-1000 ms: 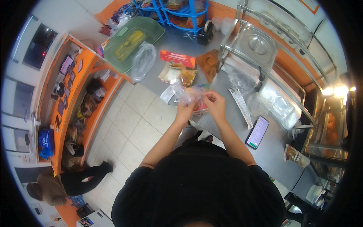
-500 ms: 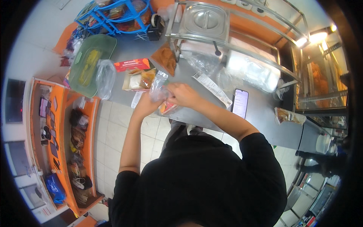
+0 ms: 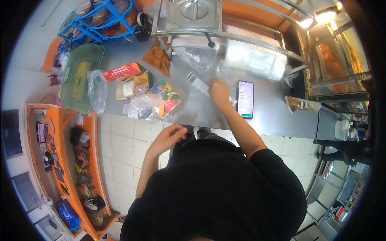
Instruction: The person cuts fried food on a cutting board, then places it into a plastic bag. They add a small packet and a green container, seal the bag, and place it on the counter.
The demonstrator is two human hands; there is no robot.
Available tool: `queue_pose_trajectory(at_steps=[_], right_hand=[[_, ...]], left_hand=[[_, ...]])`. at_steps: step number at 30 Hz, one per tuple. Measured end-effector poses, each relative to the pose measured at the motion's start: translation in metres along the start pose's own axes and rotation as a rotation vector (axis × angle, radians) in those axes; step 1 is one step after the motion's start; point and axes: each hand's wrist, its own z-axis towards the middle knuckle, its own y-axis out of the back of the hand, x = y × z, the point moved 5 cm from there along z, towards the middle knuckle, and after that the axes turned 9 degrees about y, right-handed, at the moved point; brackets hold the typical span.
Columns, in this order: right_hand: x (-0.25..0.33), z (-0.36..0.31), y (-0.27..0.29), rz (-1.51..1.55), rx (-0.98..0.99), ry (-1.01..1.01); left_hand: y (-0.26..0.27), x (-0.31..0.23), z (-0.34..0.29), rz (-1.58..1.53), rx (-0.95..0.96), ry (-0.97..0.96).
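Observation:
My right hand (image 3: 219, 94) is over a long printed paper slip (image 3: 198, 83) on the steel counter, its fingers closed on the slip near its middle. Parts of the slip show on both sides of the hand. My left hand (image 3: 169, 139) hangs in front of the counter's near edge, empty, with fingers loosely bent and apart. Beyond it on the counter lies a clear plastic bag (image 3: 141, 107) holding a colourful orange and green package (image 3: 169, 101). Behind that bag stands an open food box (image 3: 128, 89) with a red lid flap and wrapped food inside.
A phone (image 3: 245, 99) with a lit screen lies right of the slip. Left are a green tub (image 3: 80, 78) and an empty-looking plastic bag (image 3: 97, 91). A bag of brown powder (image 3: 157, 59), a metal rack (image 3: 193, 33), stacked clear bags (image 3: 257, 56) and a wrapped packet (image 3: 302, 104) also occupy the counter.
Both hands have let go of the clear bag, which now rests on the counter. My right hand has gone right onto the paper slip; my left has drawn back toward me. The view has shifted.

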Motion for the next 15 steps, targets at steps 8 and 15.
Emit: queue_pose_trajectory(at_steps=[8, 15], right_hand=[[0.096, -0.102, 0.085, 0.594, -0.351, 0.588], [0.092, -0.127, 0.082, 0.836, -0.248, 0.400]], left_hand=[[-0.059, -0.045, 0.050, -1.273, 0.826, 0.032], [-0.042, -0.054, 0.059, -0.925, 0.195, -0.265]])
